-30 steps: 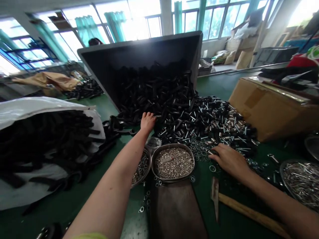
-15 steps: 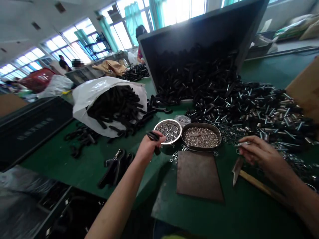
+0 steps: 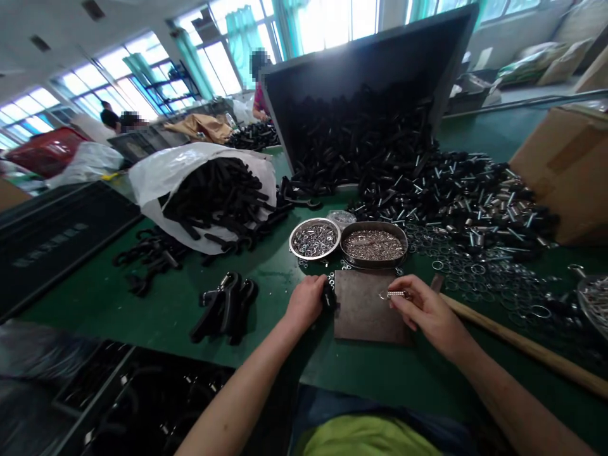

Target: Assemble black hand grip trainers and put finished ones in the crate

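Observation:
My left hand is closed around a small black plastic part at the left edge of a flat brown metal plate. Over the plate's right side, my right hand pinches a shiny coil spring between thumb and fingers, its end pointing left. A thin ring seems to hang at the spring's tip. Behind the plate stand a round steel bowl of small metal pieces and an oval tin of tiny rivet-like bits. A hammer with a wooden handle lies right of my right hand.
Black handle-shaped parts lie at left. A white sack and a tilted grey bin spill black parts. Metal rings are scattered at right, near a cardboard box. Another person sits beyond the bin.
My left hand has come down from beside the round bowl to the plate's left edge with the black part. My right hand has moved left from the ring pile to above the plate, holding the spring.

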### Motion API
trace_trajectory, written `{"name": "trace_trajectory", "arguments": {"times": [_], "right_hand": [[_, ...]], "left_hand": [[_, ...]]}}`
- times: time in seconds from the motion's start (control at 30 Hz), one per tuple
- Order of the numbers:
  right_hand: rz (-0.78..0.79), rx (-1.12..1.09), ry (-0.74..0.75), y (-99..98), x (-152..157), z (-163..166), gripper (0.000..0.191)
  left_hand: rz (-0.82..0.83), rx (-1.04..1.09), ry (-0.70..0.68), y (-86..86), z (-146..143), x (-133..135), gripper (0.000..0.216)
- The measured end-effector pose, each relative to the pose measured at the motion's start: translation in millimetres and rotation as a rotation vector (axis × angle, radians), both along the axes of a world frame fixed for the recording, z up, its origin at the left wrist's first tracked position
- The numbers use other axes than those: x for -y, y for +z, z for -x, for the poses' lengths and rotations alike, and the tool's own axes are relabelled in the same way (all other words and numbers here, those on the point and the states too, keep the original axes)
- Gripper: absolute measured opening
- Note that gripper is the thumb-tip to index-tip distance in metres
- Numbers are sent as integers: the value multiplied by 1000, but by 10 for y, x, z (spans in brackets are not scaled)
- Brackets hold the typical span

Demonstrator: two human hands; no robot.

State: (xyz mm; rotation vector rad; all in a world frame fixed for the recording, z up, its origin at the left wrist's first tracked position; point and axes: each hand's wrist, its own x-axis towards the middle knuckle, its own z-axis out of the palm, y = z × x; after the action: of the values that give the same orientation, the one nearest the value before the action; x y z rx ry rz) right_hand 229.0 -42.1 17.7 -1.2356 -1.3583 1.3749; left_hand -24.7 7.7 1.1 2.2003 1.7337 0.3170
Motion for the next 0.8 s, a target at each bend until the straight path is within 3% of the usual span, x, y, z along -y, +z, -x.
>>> {"name": "trace_trajectory", "arguments": {"times": [0.1,0.23,0.33,0.5,0.67,0.73,0.8], "right_hand": [[15,-27,18,16,101,59,26],[60,-86,74,102,217,176,24],[89,-123,110,158,266,279,25],[110,-163,94,150,253,368,26],[175,-222,1,108,194,361,26],[109,-130,-38,117,171,341,24],[31,16,-38,151,149,313,22]], "left_hand": [[52,376,93,130,-57,113,29],[419,1152,306,269,-293,408,18],[571,1487,369,294,-499,623,23],[519,1507,383,243,-609,765,22],[321,1252,278,225,-552,760,12],[205,1108,210,215,-559,765,4],[211,1057,212,183,-595,778,6]]}}
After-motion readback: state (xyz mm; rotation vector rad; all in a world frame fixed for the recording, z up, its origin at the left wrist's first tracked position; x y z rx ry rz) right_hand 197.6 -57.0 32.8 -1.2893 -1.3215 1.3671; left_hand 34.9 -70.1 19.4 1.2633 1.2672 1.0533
